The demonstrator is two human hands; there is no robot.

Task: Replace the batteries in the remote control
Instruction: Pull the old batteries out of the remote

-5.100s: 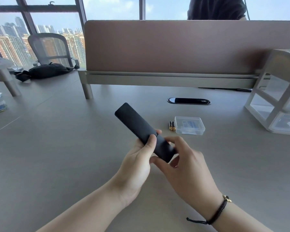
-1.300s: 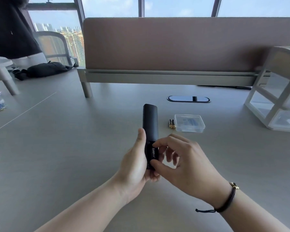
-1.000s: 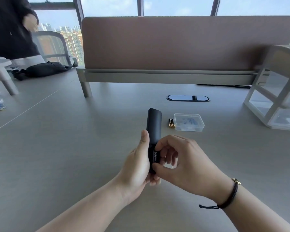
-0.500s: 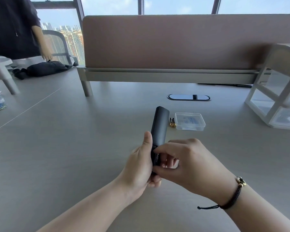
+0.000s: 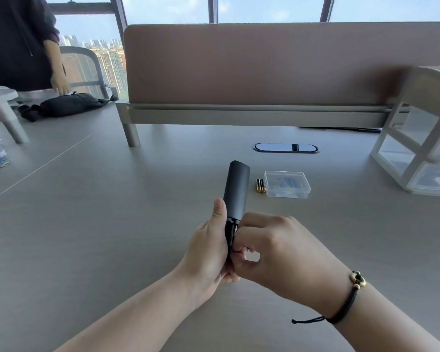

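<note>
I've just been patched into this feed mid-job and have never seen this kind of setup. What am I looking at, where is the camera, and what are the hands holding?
There is no machine here: a person works with two bare hands. The single picture comes from a wide-angle camera on that person's head, looking forward and down, so the arms enter from the bottom edge.

The left hand grips a black remote control, which points away from the camera. The right hand, with a dark bracelet on its wrist, has its fingers at the near end of the remote, where the battery slot seems to be open. Whether a battery is pinched there is hidden.

On the grey table, beyond the remote, lie two small batteries side by side, next to a shut clear plastic box. A brown divider panel stands behind. Another person stands at far left.
</note>
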